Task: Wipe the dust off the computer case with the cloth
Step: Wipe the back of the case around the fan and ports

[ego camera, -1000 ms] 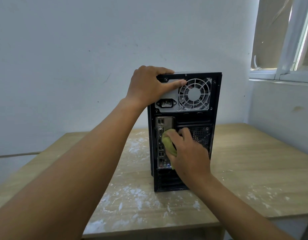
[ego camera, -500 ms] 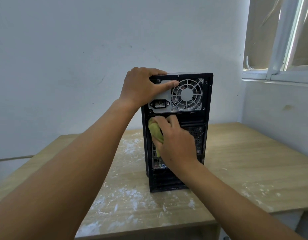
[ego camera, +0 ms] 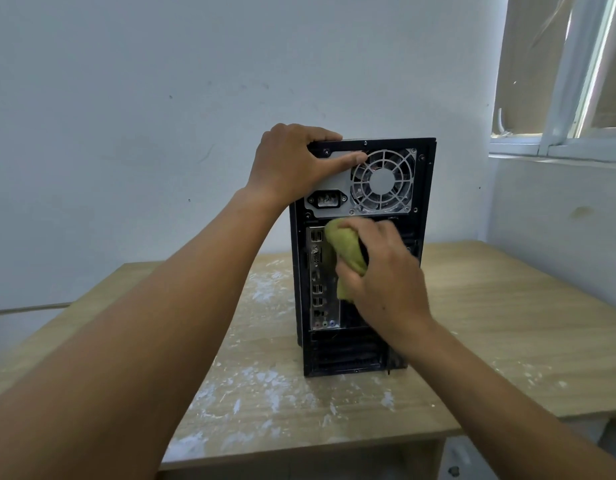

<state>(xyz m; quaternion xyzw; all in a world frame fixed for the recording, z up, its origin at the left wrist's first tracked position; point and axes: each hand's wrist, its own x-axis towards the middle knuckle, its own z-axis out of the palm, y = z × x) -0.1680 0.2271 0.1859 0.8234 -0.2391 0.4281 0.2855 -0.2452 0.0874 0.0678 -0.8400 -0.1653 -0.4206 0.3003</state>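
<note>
A pale wall fills the left side behind a wooden surface, whose left half and near edge carry white specks. The left hand grips the top left corner of the computer case. Its fingers curl over the top edge, and its thumb lies flat across the grey plate towards the fan grille. The black case stands upright about midway along the surface, between its near and far edges, with its back panel facing the camera. A power socket sits under the left hand, and a strip of ports runs down the panel's left side. Just right of those ports, a bunched yellow-green cloth touches the middle of the panel. The right hand holds it, fingers and thumb curled round the wad. A white window frame stands above the surface's far right corner.
</note>
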